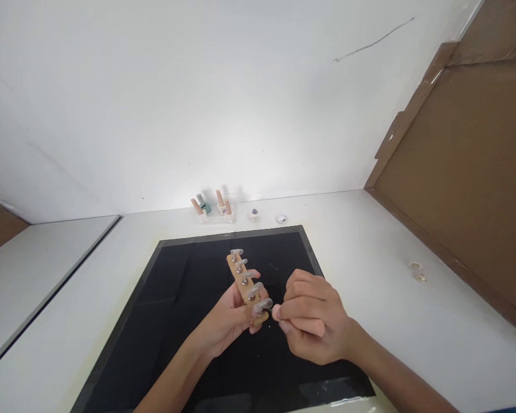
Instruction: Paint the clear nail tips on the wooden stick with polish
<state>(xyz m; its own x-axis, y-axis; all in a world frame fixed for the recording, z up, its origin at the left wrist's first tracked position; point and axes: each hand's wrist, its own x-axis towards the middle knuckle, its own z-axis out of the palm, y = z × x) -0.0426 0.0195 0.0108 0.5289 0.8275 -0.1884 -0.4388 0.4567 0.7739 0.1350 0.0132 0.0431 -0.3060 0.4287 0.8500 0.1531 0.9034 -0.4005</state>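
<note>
My left hand (226, 324) is closed around a wooden nail-tip stand (244, 291), held tilted above the black mat. Several clear false nails (255, 289) sit along it on round metal studs. In my closed right hand (316, 318) is a nail polish brush with a peach-coloured cap (307, 326). Its brush end points left at the nearest false nail (263, 305); whether the bristles touch it I cannot tell. Both hands are over the black mat (155, 321).
Along the back stand peach-capped nail polish bottles (200, 211), a green bottle (204, 205), an uncapped bottle (254, 215) and a small white dish (281, 219). Two small round pieces (418, 272) lie at right. A brown cardboard panel (464, 149) borders the right side.
</note>
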